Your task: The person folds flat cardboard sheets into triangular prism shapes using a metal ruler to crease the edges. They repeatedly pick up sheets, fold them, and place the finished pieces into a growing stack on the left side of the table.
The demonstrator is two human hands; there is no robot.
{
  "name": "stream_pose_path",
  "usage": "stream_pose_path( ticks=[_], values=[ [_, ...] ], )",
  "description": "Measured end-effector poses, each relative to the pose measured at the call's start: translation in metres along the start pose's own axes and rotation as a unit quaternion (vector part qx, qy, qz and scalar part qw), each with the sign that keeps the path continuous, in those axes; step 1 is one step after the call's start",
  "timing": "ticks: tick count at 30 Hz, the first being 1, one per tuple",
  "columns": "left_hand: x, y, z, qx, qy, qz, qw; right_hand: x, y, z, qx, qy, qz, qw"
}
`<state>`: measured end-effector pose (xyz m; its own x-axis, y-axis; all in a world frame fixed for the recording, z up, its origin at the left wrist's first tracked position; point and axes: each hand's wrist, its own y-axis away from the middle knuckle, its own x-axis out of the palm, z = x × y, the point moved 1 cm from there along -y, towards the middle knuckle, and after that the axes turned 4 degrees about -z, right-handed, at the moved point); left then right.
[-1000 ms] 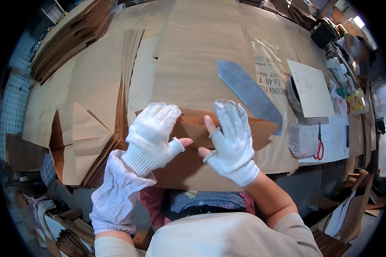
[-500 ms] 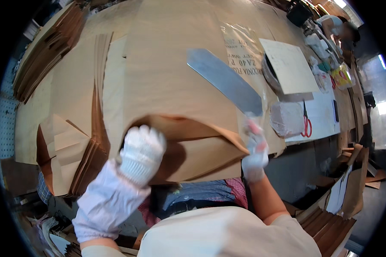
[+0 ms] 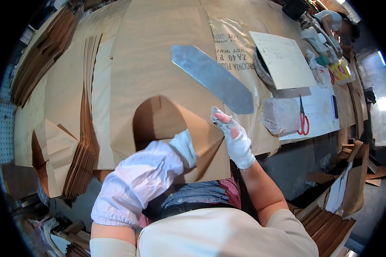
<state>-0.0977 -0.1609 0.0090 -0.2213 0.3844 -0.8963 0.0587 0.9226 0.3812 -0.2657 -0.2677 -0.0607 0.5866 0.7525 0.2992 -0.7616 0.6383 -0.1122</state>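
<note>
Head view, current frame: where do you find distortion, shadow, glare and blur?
Head view: fisheye distortion, with a curved picture and black corners; head view: shadow darkens the inside of the brown paper bag; head view: a sheen on the pointed metal plate and glare in the bright patch at the right; head view: the co-worker's head is blurred.

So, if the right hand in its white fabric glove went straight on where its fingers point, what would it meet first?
Probably the long grey metal plate with angled ends. Depth is unclear, though, so the right hand might pass above it.
</note>
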Motion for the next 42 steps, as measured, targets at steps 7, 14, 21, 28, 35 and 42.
stream_pose_path(
  ticks=[7, 14, 21, 28, 35, 42],
  values=[
    [-0.002, 0.028, 0.042, -0.011, -0.175, 0.076, 0.982, 0.053, -0.011, 0.023, -0.131, 0.609, 0.117, 0.773],
    [0.008, 0.011, 0.078, -0.155, -0.157, -0.144, 0.965, 0.060, -0.009, 0.013, -0.112, 0.673, 0.103, 0.724],
    [-0.034, 0.028, 0.075, -0.191, -0.014, -0.042, 0.981, 0.070, -0.013, 0.009, -0.120, 0.687, 0.092, 0.711],
    [-0.035, 0.168, 0.123, -0.069, 0.475, -0.187, 0.857, 0.081, -0.020, 0.020, -0.113, 0.671, 0.108, 0.725],
    [0.060, 0.185, 0.143, -0.084, 0.324, -0.343, 0.878, 0.102, -0.059, -0.005, -0.152, 0.676, 0.127, 0.710],
    [0.072, 0.166, 0.121, -0.115, 0.084, -0.375, 0.916, 0.100, -0.061, -0.007, -0.148, 0.691, 0.122, 0.697]
  ],
)
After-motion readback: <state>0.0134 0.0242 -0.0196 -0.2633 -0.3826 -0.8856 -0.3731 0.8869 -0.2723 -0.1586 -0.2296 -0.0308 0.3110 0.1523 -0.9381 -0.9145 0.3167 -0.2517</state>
